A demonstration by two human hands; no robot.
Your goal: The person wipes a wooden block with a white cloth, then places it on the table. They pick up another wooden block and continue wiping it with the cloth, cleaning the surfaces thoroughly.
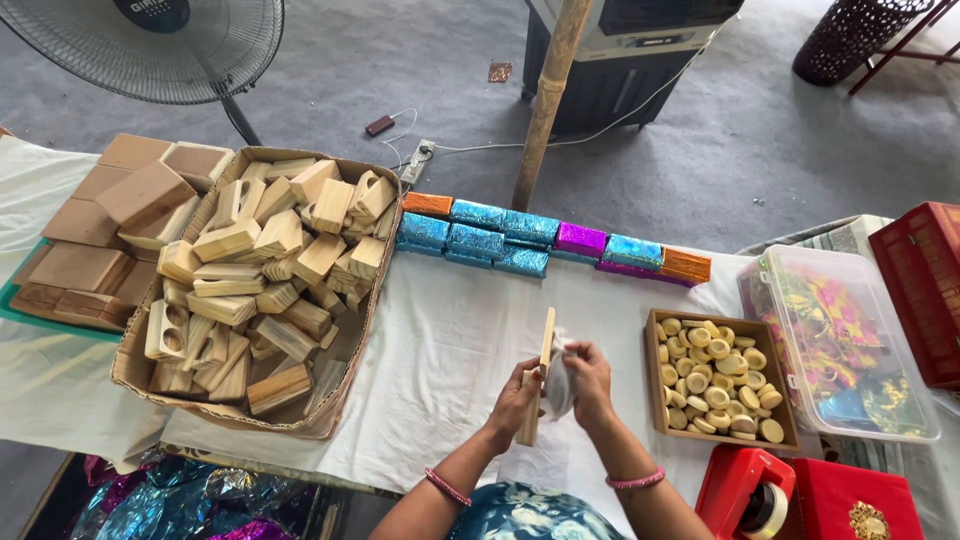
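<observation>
upper left of frame: standing fan (160,45), grey floor behind. left edge: stack of flat wooden blocks (95,235) on a teal tray, white cloth (440,350) beneath. left of centre: cardboard box (135,365), heaped with pale wooden pieces (265,265), some with round cut-outs. top centre: bamboo pole (548,100), upright, slightly tilted, in front of a dark cooler unit (610,60). centre, along far table edge: row of foil-wrapped blocks (520,240), blue, orange and purple, touching one another. lower centre: left hand (517,393), fingers curled and pinching a thin wooden slab (538,378) held on edge, nearly upright; pink bangle at wrist. just beside it: right hand (588,380), fingers bent and pressed around a small whitish cloth or wrapping (558,385), touching the slab's face; exact kind of material not discernible. right of centre: shallow wooden tray (652,370) filled with small round pale discs (715,375). right: clear plastic lidded tub (905,375) holding colourful foil sheets. far right edge: red box (925,290). lower right: red tape dispenser (745,490), next to a red box with gold ornament (855,505).
</observation>
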